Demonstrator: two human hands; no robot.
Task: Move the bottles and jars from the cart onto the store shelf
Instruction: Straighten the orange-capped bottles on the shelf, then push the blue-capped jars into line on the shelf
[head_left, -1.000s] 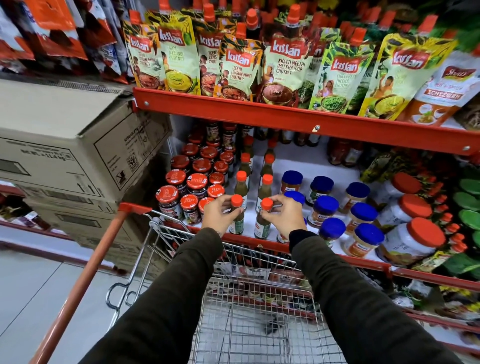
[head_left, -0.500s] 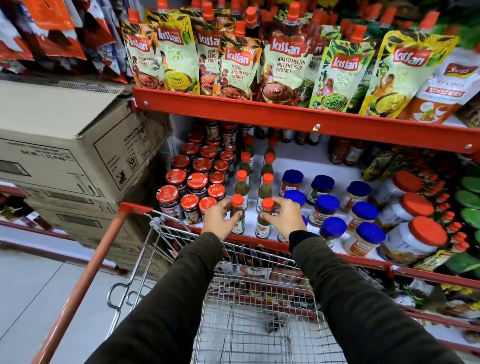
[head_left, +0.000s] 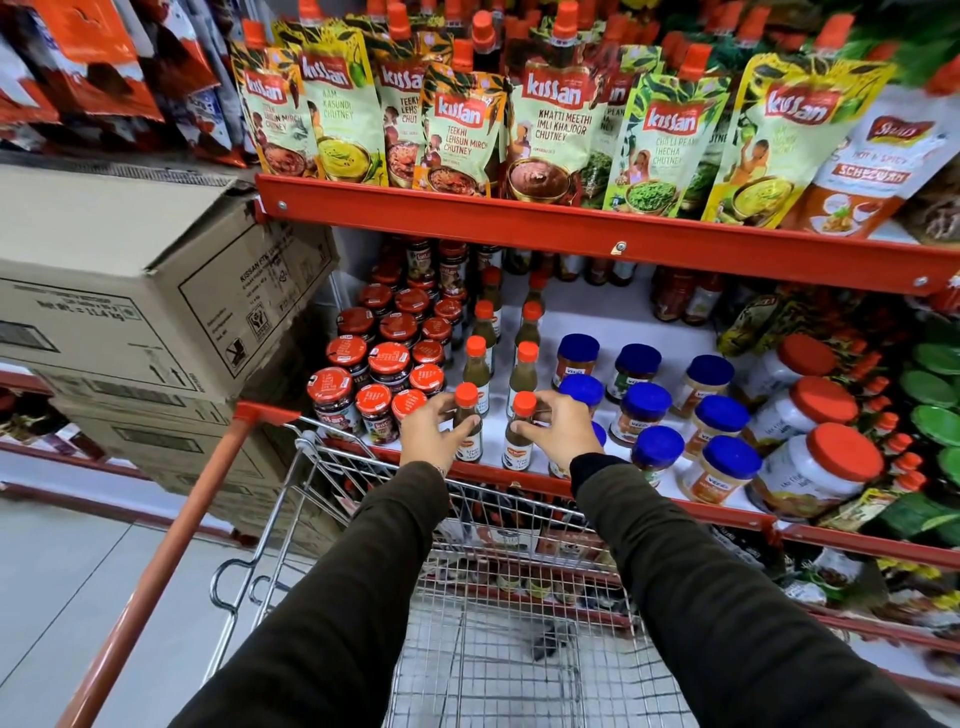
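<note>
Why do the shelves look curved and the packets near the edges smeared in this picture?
In the head view, the wide-angle lens bows the red shelf edge and stretches the corners; the pouches at the far right are soft and smeared, while the hands and the two orange-capped bottles at the centre stay sharp. Light is even, with small glare on the blue lids.

Wire-mesh metal cart (head_left: 488, 525), matt cardboard box (head_left: 130, 291)

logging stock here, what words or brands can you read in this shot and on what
"Kissan": brand on the pouches on the upper shelf
"TEEKHI LEHSUN MIRCH CHUTNEY": that pouch
"KHATTI MEETHI IMLI KHAJOOR CHUTNEY": pouch
"SCHEZWAN": orange-and-white pouch
"KISSAN": cardboard box
Too small or blurred: bottle and jar labels, the box's other print.
</note>
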